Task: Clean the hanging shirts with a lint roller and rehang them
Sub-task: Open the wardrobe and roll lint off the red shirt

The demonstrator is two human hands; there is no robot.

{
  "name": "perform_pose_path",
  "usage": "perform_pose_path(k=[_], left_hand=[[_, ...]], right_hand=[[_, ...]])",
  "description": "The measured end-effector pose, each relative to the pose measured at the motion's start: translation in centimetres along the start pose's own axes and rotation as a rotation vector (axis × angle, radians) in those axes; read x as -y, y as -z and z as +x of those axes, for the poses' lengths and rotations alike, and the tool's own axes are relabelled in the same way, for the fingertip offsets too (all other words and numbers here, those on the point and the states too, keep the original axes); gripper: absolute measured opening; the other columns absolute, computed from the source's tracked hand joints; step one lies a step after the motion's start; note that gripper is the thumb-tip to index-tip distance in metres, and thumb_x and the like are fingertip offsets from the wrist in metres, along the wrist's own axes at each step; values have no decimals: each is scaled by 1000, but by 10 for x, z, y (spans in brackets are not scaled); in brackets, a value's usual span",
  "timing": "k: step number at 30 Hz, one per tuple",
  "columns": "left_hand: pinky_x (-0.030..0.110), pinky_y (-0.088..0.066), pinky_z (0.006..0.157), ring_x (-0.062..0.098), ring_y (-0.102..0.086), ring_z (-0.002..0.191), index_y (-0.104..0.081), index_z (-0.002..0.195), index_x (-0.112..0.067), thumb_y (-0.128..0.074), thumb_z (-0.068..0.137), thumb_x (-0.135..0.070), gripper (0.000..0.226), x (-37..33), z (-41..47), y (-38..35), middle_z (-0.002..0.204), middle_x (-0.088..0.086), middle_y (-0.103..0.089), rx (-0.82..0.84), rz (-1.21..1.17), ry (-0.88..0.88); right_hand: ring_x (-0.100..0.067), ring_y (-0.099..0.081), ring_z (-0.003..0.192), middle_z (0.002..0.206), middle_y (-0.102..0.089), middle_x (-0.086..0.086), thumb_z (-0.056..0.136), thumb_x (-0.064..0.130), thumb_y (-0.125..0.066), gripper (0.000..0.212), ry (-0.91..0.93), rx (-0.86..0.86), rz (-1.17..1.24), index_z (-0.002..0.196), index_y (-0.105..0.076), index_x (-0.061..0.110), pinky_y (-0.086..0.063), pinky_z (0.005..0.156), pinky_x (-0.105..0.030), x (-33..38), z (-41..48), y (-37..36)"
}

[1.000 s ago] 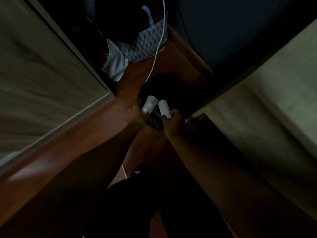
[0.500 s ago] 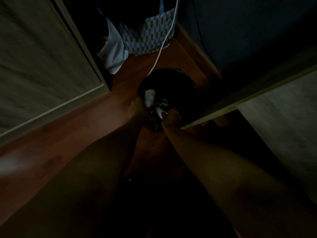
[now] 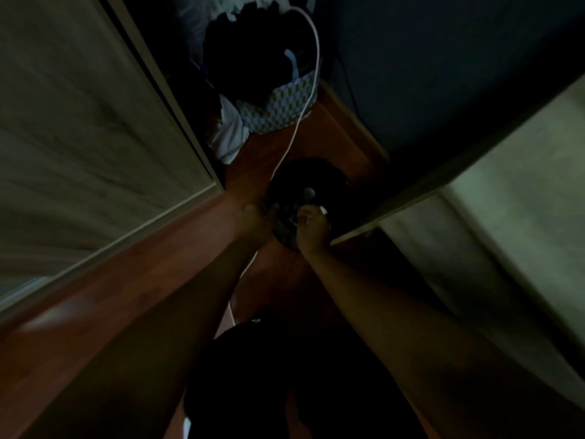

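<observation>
White rolls now sunk into dark bin [image 3: 311, 182] on wooden floor [image 3: 332, 134].

bin [image 3: 319, 179] on floor [image 3: 332, 134], patterned bag [image 3: 285, 109] behind it

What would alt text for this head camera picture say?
Dim view down at two bare arms reaching to a dark round bin on a wooden floor; the left hand and right hand meet at its rim. A patterned bag and white cord lie beyond.

Smooth reddish wood floor [image 3: 332, 128]
</observation>
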State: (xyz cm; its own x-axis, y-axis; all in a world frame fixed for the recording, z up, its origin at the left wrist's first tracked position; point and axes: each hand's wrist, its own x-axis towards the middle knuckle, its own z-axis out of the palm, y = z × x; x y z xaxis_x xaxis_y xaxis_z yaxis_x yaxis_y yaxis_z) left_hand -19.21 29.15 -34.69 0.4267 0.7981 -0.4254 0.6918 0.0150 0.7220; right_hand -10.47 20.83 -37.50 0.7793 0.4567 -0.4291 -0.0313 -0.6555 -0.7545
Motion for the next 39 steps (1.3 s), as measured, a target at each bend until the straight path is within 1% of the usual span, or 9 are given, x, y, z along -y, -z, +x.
perform_pose_path(k=[7, 12, 15, 19, 22, 26, 31, 36, 39], left_hand=[[20, -37, 64, 13, -58, 75, -60, 114, 0, -56, 99, -22, 27, -165, -116, 91, 91, 3, -64, -104, -82, -200], [20, -44, 79, 14, -63, 94, -64, 121, -4, -58, 97, -26, 33, -263, -172, 69, 108, 4, -69, 8, -62, -408], [28, -47, 92, 16, -61, 107, -64, 124, -8, -59, 96, -37, 41, -314, -205, 14, 119, 6, -68, 119, -73, -437], [45, -45, 104, 29, -55, 124, -60, 130, -11, -47, 96, -48, 52, -342, -221, -71, 131, 12, -62, 134, 95, -555], [55, -35, 110, 36, -38, 140, -49, 142, -17, -32, 96, -52, 61, -344, -222, -113, 149, 15, -46, 133, 356, -582], [65, -17, 113, 40, -19, 148, -35, 151, -22, -23, 95, -55, 67, -333, -225, -142, 159, 14, -29, 137, 645, -476], [68, -20, 110, 43, -18, 148, -34, 151, -21, -28, 91, -58, 71, -327, -223, -147, 160, 15, -26, 131, 799, -398], [66, -20, 111, 42, -17, 148, -34, 151, -21, -48, 95, -53, 66, -341, -228, -142, 160, 15, -26, 143, 779, -363], [63, -31, 107, 42, -33, 142, -43, 146, -20, -44, 95, -55, 63, -350, -227, -124, 153, 17, -39, 70, 726, -379]], right_hand=[[-14, -60, 109, 120, -64, -4, 100, 18, -52, 25, 173, -32, 99, 122, -61, 11, -49, 91, -26, 135, -136, 174], [-9, -62, 93, 103, -66, 4, 95, 9, -57, 14, 252, -270, 111, 107, -64, 14, -50, 81, -23, 144, -181, 292], [-16, -62, 92, 102, -67, 1, 92, 9, -58, 16, 160, -398, 121, 103, -62, 20, -50, 81, -29, 121, -188, 372], [-20, -60, 96, 104, -65, -4, 87, 16, -57, 17, 115, -514, 63, 103, -63, 16, -41, 83, -22, 80, -181, 446], [-15, -55, 97, 106, -62, -2, 92, 39, -53, 33, 145, -484, -91, 107, -62, 12, -41, 87, -28, 49, -165, 486], [-26, -57, 108, 119, -62, -10, 84, 25, -51, 39, 128, -349, -409, 117, -65, 7, -47, 93, -39, 9, -139, 507], [-33, -57, 113, 125, -62, -12, 82, 26, -56, 50, -22, -257, -363, 130, -56, 13, -42, 97, -43, 6, -132, 518], [-33, -58, 108, 112, -63, -13, 86, 28, -61, 32, -123, -58, -228, 112, -61, 9, -42, 88, -36, 16, -124, 523], [-26, -60, 84, 85, -62, -8, 86, 21, -67, 12, -85, -66, -94, 83, -57, 15, -39, 70, -30, 40, -125, 515]])
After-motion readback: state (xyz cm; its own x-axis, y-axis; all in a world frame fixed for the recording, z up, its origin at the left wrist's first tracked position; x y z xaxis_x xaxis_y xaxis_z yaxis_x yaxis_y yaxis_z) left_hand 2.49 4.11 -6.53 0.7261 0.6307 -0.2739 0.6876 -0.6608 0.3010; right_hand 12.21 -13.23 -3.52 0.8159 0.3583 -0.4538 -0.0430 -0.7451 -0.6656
